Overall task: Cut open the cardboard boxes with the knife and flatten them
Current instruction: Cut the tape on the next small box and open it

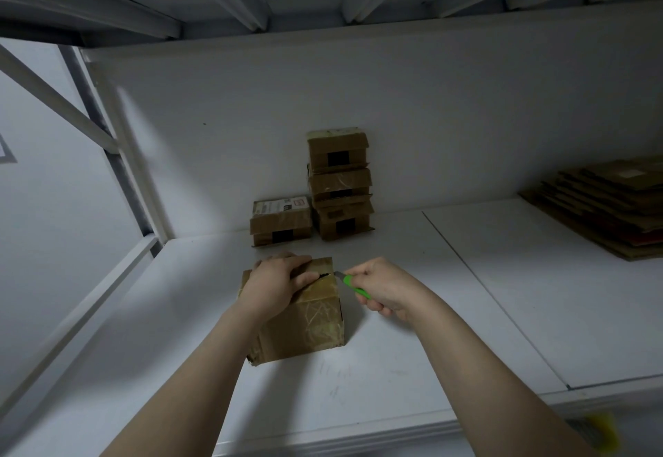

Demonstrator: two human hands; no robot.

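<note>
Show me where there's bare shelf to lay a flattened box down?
Widest bare patch: white shelf between the box being cut and the flattened cardboard pile. Also the strip in front of that box, toward the front edge. Crowded: the back wall, where sealed boxes stand, and by the knife.

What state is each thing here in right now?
Near box: taped, slit cut in its top.
Knife: blade out, at the slit.
Left hand: presses on the near box.
Right hand: grips the knife.
Stacked boxes: three, taped shut.
Labelled box: taped shut.
Cardboard pile: flattened, stacked at right.
</note>
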